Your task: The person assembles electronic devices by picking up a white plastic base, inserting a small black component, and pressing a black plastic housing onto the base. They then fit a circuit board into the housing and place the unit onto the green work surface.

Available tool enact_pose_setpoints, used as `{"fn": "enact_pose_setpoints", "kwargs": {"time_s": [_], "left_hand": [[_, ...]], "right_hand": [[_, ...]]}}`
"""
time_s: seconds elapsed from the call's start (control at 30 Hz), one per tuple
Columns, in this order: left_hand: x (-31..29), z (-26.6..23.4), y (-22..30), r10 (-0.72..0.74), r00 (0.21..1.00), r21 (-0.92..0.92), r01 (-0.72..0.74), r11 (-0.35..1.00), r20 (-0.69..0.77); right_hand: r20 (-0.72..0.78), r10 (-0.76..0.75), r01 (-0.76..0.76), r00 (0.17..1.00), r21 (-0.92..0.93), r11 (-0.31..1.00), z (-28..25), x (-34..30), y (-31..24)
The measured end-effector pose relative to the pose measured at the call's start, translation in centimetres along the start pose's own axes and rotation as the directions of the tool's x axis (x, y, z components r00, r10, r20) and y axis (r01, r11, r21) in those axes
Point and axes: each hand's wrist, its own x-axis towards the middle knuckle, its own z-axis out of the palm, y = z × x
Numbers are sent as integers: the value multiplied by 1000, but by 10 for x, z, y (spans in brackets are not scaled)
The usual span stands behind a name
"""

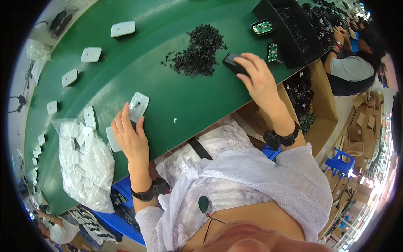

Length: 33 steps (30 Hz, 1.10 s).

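My left hand [131, 135] has its thumb and forefinger at the lower end of a white plastic shell [140, 102], gripping it at the edge. The shell lies with its hollow side up, and a small dark part shows in it. Beside that hand is another white shell [113, 140], partly hidden by the fingers. My right hand [259, 80] is closed round a black, rounded plastic case [231, 61] on the green table [176, 98]. Between the hands, farther back, lies a heap of small black parts [200, 49].
A clear bag of white shells [84, 168] stands at the left. More white shells [91, 54] are spaced along the far table. Circuit boards in black cases [263, 27] sit by a black bin [289, 35]. A carton [321, 94] and a seated co-worker [352, 69] are at the right.
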Motion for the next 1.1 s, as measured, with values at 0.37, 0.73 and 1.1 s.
{"fn": "enact_pose_setpoints", "kwargs": {"time_s": [0.37, 0.73, 1.1], "left_hand": [[-4, 3, -2, 40, 998, -40, -42, 998, -42], [-3, 17, 23, 92, 995, -180, -95, 979, -23], [-14, 3, 14, -9, 999, -496, -8, 868, -31]], "right_hand": [[-118, 116, -94, 986, 172, 981, 12, 3, 9], [171, 97, -197, 980, 854, 482, 16, 39, -59], [98, -565, 446, 820, 509, 736, 70, 61, -104]]}}
